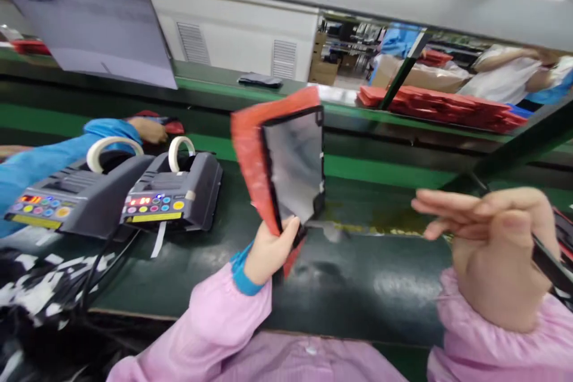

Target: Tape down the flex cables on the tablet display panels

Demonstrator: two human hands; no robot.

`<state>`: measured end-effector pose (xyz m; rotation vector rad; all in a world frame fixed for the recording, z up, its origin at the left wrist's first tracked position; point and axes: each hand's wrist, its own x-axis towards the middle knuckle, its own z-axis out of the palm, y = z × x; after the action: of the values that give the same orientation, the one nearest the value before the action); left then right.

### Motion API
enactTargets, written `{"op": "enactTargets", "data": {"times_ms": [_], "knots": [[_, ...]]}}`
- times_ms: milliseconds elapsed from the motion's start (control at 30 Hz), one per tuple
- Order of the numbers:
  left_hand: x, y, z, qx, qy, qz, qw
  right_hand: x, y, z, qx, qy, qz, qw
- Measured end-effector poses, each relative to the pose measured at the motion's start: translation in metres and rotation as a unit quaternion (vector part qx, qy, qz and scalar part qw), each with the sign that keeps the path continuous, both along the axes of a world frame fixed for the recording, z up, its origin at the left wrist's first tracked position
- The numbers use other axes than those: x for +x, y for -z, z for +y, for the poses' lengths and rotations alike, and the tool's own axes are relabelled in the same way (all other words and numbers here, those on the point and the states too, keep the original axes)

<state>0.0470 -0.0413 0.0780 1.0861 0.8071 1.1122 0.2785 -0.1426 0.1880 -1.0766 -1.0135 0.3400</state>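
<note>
Tape scraps: white pieces (38,292) lie scattered over dark material at the lower left of the frame.
Co-worker: a blue sleeve (49,152) reaches in from the left edge, behind the dispensers.
Tape dispensers: two grey machines, the left dispenser (101,206) and the right dispenser (203,191), stand side by side at centre left; a white tape strip (158,240) hangs from the second.
Your left hand (274,252): just left of centre, your fingers grasp the lower end of the black-framed panel (298,161), thumb across its front.
Panel: mid-frame, raised above the green bench (380,286), tilted, with a red sheet (253,152) behind it.
Red stack (447,107): on the ledge at the upper right.
Your right hand (501,250): at the right, fingers stretched toward the panel, well apart from it; you cannot tell whether it grips the dark bar (553,265) beside the palm.
</note>
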Motion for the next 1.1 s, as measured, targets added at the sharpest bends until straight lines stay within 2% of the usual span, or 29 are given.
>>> {"op": "enactTargets", "data": {"times_ms": [67,167,233,300,367,467,533,667,767,867,1000,1100], "knots": [[-0.017,0.013,-0.018,-0.083,0.005,-0.018,0.996,-0.005,0.026,-0.011,-0.037,-0.022,0.031,0.999],[-0.033,0.034,-0.034,-0.210,0.010,-0.060,0.976,-0.022,0.069,-0.021,-0.122,-0.104,0.104,0.982],[-0.037,0.046,-0.039,-0.258,0.010,-0.068,0.964,-0.037,0.095,-0.027,-0.181,-0.151,0.154,0.959],[-0.041,0.057,-0.044,-0.266,-0.004,-0.070,0.961,-0.053,0.117,-0.033,-0.240,-0.178,0.183,0.936],[-0.048,0.064,-0.051,-0.199,-0.057,-0.058,0.977,-0.065,0.135,-0.039,-0.278,-0.192,0.188,0.922],[-0.067,0.071,-0.068,0.019,-0.130,0.050,0.990,-0.075,0.154,-0.047,-0.302,-0.209,0.169,0.915],[-0.081,0.073,-0.080,0.134,-0.122,0.141,0.973,-0.077,0.163,-0.050,-0.309,-0.223,0.150,0.912],[-0.098,0.076,-0.092,0.266,-0.039,0.288,0.919,-0.082,0.170,-0.049,-0.307,-0.228,0.120,0.916],[-0.098,0.080,-0.091,0.338,0.017,0.370,0.866,-0.088,0.170,-0.046,-0.301,-0.216,0.097,0.924],[-0.093,0.085,-0.088,0.382,0.032,0.409,0.828,-0.093,0.169,-0.043,-0.300,-0.204,0.086,0.928],[-0.089,0.090,-0.084,0.405,0.069,0.464,0.785,-0.095,0.170,-0.041,-0.304,-0.205,0.082,0.927],[-0.087,0.091,-0.083,0.397,0.083,0.492,0.771,-0.095,0.172,-0.040,-0.307,-0.206,0.082,0.925]]}}
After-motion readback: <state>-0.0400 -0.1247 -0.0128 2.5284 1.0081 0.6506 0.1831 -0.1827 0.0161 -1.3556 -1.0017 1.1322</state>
